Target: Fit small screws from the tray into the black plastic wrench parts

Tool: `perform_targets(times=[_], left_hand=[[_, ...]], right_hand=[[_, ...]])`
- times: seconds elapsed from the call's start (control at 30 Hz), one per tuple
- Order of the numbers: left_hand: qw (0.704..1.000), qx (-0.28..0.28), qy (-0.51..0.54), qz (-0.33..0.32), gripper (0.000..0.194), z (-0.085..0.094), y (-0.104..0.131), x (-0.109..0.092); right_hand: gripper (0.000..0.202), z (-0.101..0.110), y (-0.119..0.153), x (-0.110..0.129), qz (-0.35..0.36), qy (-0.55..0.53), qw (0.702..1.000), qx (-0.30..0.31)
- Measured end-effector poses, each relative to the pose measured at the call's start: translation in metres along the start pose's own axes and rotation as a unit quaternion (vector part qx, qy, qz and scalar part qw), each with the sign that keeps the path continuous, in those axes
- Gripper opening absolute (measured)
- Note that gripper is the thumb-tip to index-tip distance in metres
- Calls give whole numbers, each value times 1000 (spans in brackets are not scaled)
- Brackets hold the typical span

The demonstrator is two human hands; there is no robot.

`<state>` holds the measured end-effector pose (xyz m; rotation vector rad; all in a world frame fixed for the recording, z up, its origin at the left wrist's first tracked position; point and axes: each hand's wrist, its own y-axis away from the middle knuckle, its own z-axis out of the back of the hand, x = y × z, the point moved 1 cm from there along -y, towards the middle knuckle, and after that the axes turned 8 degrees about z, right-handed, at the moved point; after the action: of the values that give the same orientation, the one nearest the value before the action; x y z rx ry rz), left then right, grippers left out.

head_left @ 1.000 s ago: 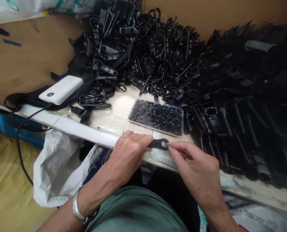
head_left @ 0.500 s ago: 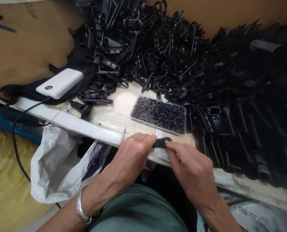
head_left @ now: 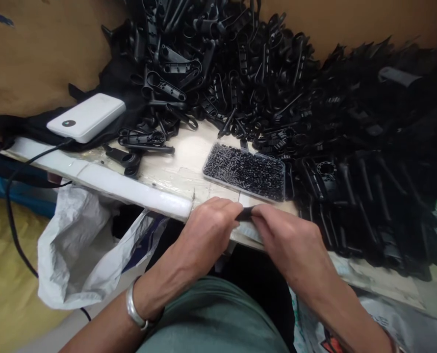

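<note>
A small black plastic part (head_left: 245, 214) spans the gap between my hands at the table's front edge. My left hand (head_left: 213, 230) is closed on its left end, with the fingers curled over it. On the other end, my right hand (head_left: 290, 238) grips with thumb and fingers, covering most of that end. Just beyond my hands lies a clear tray (head_left: 208, 175) filled with small dark metallic pieces. Behind the tray rises a big heap of black plastic parts (head_left: 236, 88).
A white power bank (head_left: 89, 117) with a black cable rests on black cloth at the left. Rows of black parts (head_left: 365, 206) cover the table's right side. An open white sack (head_left: 74, 255) hangs below the front edge. Cardboard (head_left: 41, 54) stands behind.
My right hand has closed further over the right end of the black part, hiding the rounded tip that showed before. The camera view has shifted slightly.
</note>
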<state>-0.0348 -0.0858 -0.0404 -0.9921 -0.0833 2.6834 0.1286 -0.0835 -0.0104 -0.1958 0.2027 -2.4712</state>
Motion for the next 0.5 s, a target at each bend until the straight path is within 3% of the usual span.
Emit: perform_targets(times=[0.13, 0.37, 0.5], left_hand=[[1000, -11, 12, -9, 12, -2, 1, 2], [1000, -5, 24, -9, 13, -3, 2, 5], [1000, 5, 25, -16, 17, -3, 2, 4]], right_hand=[[6, -2, 2, -12, -39, -52, 998, -9], [20, -5, 6, -8, 11, -60, 998, -28], [20, -2, 6, -11, -3, -90, 996, -4]])
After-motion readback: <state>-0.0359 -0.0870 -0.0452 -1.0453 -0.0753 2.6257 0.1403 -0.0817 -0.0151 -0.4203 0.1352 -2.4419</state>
